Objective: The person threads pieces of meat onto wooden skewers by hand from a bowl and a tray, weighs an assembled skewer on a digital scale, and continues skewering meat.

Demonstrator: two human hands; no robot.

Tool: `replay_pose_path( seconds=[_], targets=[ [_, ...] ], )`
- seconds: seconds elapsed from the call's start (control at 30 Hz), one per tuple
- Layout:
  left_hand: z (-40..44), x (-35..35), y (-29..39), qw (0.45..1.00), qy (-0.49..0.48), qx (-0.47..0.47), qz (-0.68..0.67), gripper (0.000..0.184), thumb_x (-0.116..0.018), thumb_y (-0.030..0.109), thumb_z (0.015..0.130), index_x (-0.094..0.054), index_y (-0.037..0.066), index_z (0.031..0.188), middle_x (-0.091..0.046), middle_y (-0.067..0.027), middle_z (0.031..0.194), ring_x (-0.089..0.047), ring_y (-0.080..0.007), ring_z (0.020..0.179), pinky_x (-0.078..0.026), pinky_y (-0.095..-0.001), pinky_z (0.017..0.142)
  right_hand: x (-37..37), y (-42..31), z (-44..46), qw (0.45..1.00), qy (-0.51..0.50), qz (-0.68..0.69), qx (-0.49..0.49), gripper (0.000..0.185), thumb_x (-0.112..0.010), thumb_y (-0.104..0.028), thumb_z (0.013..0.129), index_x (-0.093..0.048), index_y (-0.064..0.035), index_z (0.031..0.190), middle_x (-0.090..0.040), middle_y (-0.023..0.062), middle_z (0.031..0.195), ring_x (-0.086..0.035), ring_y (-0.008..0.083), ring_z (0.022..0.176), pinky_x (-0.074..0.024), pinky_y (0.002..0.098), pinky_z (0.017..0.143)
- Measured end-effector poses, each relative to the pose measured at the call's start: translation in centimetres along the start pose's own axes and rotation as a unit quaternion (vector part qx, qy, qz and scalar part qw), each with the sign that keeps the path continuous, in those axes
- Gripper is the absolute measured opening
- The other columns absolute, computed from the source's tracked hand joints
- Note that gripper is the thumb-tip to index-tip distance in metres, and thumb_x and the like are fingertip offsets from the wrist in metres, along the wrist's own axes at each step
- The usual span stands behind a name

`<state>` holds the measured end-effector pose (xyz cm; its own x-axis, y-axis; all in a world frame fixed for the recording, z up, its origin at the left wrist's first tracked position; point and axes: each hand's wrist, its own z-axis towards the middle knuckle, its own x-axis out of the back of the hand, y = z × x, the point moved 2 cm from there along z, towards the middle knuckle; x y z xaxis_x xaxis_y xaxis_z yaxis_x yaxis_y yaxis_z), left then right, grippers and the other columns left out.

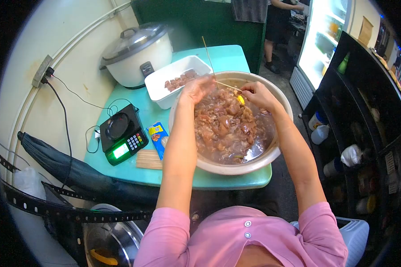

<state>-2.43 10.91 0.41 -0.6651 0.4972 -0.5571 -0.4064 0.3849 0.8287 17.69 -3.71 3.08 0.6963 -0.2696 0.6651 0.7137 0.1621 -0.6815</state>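
Observation:
A large round basin (286, 140) holds raw sliced meat (225, 122) in cloudy liquid. Over its far side, my right hand (258, 95) pinches one end of a thin wooden skewer (228, 86), which points left toward my other hand. My left hand (198, 90) is at the basin's far left rim, its fingers blurred near the skewer's far end. Another thin stick (208, 55) rises from beside those fingertips; whether they grip it is unclear. A small yellow piece (240, 99) lies on the meat below my right fingers.
A white tub (159, 84) with meat pieces stands left of the basin. Nearby are a lit digital scale (122, 135), a bundle of skewers (149, 159), a blue packet (157, 139) and a large rice cooker (138, 55). Black shelving (343, 120) stands right; a person (276, 31) is behind.

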Motion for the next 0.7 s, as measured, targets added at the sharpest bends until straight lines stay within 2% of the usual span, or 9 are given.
replay_pose_path(
  seconds=[0.07, 0.2, 0.27, 0.4, 0.43, 0.47, 0.53, 0.57, 0.7],
  targets=[
    [0.2, 0.3, -0.2, 1.000, 0.023, -0.002, -0.020, 0.023, -0.061, 0.007, 0.082, -0.056, 0.005, 0.105, -0.063, -0.0087, 0.098, -0.061, -0.0227, 0.087, -0.053, -0.0366, 0.076, 0.1, -0.5, -0.2, 1.000, -0.014, -0.008, 0.004, 0.027, -0.055, -0.016, 0.072, -0.067, -0.0008, 0.091, -0.064, 0.0230, 0.079, -0.063, 0.0302, 0.070, -0.0483, 0.0379, 0.069],
    [-0.5, -0.5, 0.2, 0.999, 0.048, -0.009, -0.011, 0.017, -0.058, 0.013, 0.086, -0.061, 0.005, 0.101, -0.064, -0.0079, 0.097, -0.059, -0.0196, 0.088, -0.051, -0.0373, 0.081, 0.3, -0.8, -0.4, 1.000, -0.005, -0.016, 0.011, 0.027, -0.055, -0.016, 0.073, -0.067, -0.0012, 0.092, -0.064, 0.0234, 0.080, -0.063, 0.0322, 0.072, -0.0485, 0.0382, 0.070],
    [-0.7, -0.5, 0.4, 0.998, 0.057, 0.017, 0.026, 0.017, -0.060, 0.015, 0.086, -0.061, 0.009, 0.102, -0.063, -0.0043, 0.094, -0.058, -0.0175, 0.088, -0.048, -0.0382, 0.082, 0.2, -0.6, -0.4, 1.000, 0.006, -0.021, 0.021, 0.027, -0.055, -0.016, 0.073, -0.067, -0.0015, 0.092, -0.064, 0.0230, 0.081, -0.063, 0.0333, 0.074, -0.0485, 0.0385, 0.072],
    [-0.3, 0.2, 0.3, 0.999, 0.015, 0.032, -0.019, 0.017, -0.058, 0.015, 0.087, -0.061, 0.008, 0.102, -0.061, -0.0044, 0.093, -0.057, -0.0196, 0.091, -0.045, -0.0388, 0.084, 0.2, -0.5, -0.2, 1.000, 0.013, -0.012, 0.018, 0.026, -0.055, -0.016, 0.074, -0.067, -0.0014, 0.091, -0.064, 0.0224, 0.082, -0.063, 0.0335, 0.075, -0.0483, 0.0382, 0.072],
    [0.0, 0.2, 0.2, 0.999, 0.002, 0.029, -0.033, 0.019, -0.060, 0.013, 0.084, -0.058, 0.009, 0.102, -0.061, -0.0049, 0.092, -0.059, -0.0206, 0.087, -0.047, -0.0392, 0.078, 0.2, -0.5, -0.1, 0.999, 0.013, -0.013, 0.027, 0.025, -0.055, -0.016, 0.074, -0.067, -0.0012, 0.090, -0.064, 0.0221, 0.082, -0.063, 0.0334, 0.076, -0.0483, 0.0384, 0.072],
    [0.2, 0.4, 0.2, 0.999, -0.002, 0.035, -0.031, 0.019, -0.060, 0.013, 0.084, -0.058, 0.009, 0.102, -0.061, -0.0049, 0.092, -0.059, -0.0206, 0.087, -0.047, -0.0392, 0.078, 0.3, -0.6, -0.1, 0.999, 0.015, -0.014, 0.035, 0.024, -0.056, -0.016, 0.074, -0.067, -0.0011, 0.090, -0.064, 0.0218, 0.082, -0.063, 0.0334, 0.076, -0.0483, 0.0385, 0.072],
    [-0.4, -0.4, 0.6, 0.998, 0.004, 0.046, -0.052, 0.017, -0.056, 0.011, 0.085, -0.059, 0.006, 0.101, -0.060, -0.0082, 0.092, -0.057, -0.0221, 0.091, -0.045, -0.0399, 0.085, 0.5, -1.0, -0.4, 0.999, 0.016, -0.014, 0.025, 0.024, -0.056, -0.016, 0.075, -0.067, -0.0013, 0.089, -0.065, 0.0215, 0.082, -0.063, 0.0328, 0.076, -0.0484, 0.0385, 0.072],
    [-0.9, -0.9, 0.7, 0.997, 0.041, 0.046, -0.052, 0.018, -0.056, 0.011, 0.084, -0.059, 0.007, 0.102, -0.061, -0.0102, 0.099, -0.056, -0.0227, 0.092, -0.044, -0.0384, 0.086, 0.7, -1.3, -0.5, 1.000, 0.013, -0.014, 0.024, 0.023, -0.056, -0.016, 0.075, -0.067, -0.0016, 0.089, -0.065, 0.0211, 0.082, -0.063, 0.0323, 0.076, -0.0484, 0.0385, 0.072],
    [-0.4, -0.4, 0.7, 0.998, 0.016, 0.041, -0.047, 0.021, -0.057, 0.010, 0.082, -0.059, 0.007, 0.103, -0.060, -0.0112, 0.112, -0.055, -0.0229, 0.097, -0.043, -0.0365, 0.089, 0.6, -1.3, -0.6, 0.999, 0.034, -0.015, 0.028, 0.023, -0.056, -0.016, 0.075, -0.068, -0.0023, 0.088, -0.065, 0.0205, 0.081, -0.063, 0.0317, 0.074, -0.0487, 0.0390, 0.070]
  ],
)
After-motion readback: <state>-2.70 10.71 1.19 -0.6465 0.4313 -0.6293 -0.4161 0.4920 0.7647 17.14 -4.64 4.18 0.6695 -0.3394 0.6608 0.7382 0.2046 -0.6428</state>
